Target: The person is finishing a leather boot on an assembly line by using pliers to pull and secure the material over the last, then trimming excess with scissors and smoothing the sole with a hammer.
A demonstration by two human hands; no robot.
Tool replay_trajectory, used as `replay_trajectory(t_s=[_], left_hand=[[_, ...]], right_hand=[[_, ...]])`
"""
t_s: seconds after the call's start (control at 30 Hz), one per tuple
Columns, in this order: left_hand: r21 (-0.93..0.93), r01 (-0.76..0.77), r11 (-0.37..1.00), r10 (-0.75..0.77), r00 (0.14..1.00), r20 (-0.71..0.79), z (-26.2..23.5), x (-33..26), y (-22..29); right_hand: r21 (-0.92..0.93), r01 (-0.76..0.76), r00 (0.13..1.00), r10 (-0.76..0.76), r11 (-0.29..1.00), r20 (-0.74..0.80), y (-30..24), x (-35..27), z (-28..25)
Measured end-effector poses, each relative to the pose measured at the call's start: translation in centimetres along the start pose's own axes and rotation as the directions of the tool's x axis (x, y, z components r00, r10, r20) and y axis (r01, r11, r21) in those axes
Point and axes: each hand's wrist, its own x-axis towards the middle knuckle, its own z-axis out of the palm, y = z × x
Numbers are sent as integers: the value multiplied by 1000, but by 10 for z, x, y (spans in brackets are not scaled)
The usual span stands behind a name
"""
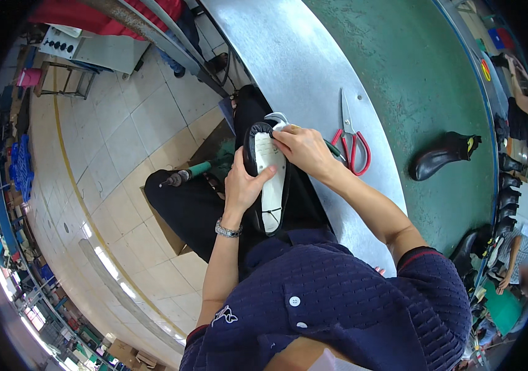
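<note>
A black shoe [284,185] is held sole side up over my lap, its pale insole board [271,170] facing me and its toe pointing away. My left hand [246,185] is wrapped around the shoe's left side, thumb pressed on the board. The bent fingers of my right hand [304,150] press together at the gathered edge by the toe; what they pinch is hidden. A grey metal piece [276,116] shows just beyond the toe. Behind my right wrist, part of a green handle [333,148] shows. Red-handled scissors [351,133] lie on the metal bench beside my right forearm.
The metal bench [276,43] runs along my right, with a green surface [393,74] beyond it. A black ankle boot [440,157] lies there. Near my left knee is a green tool [199,168] with a metal end. Other people [514,260] and several boots are at far right.
</note>
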Motion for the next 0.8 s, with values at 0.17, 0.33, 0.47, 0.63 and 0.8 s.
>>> replay_trajectory(t_s=[0.17, 0.33, 0.47, 0.63, 0.8], left_hand=[[21, -13, 1000, 14, 999, -35, -2, -9, 2], [8, -74, 997, 74, 992, -102, -8, -25, 5], [-24, -125, 992, 121, 983, -135, -20, -36, 7], [-170, -140, 976, 121, 986, -115, -26, -33, -8], [-213, -87, 973, 72, 994, -77, -29, -28, -18]], right_hand=[[-190, 156, 986, -164, 969, -26, -5, 4, 8], [-188, 192, 970, -215, 963, -112, -19, 3, 4], [99, 21, 955, 9, 995, -296, -36, 7, 2], [435, -140, 984, 172, 889, -36, -32, 15, -13], [401, 58, 997, -35, 914, -65, -27, 20, -1]])
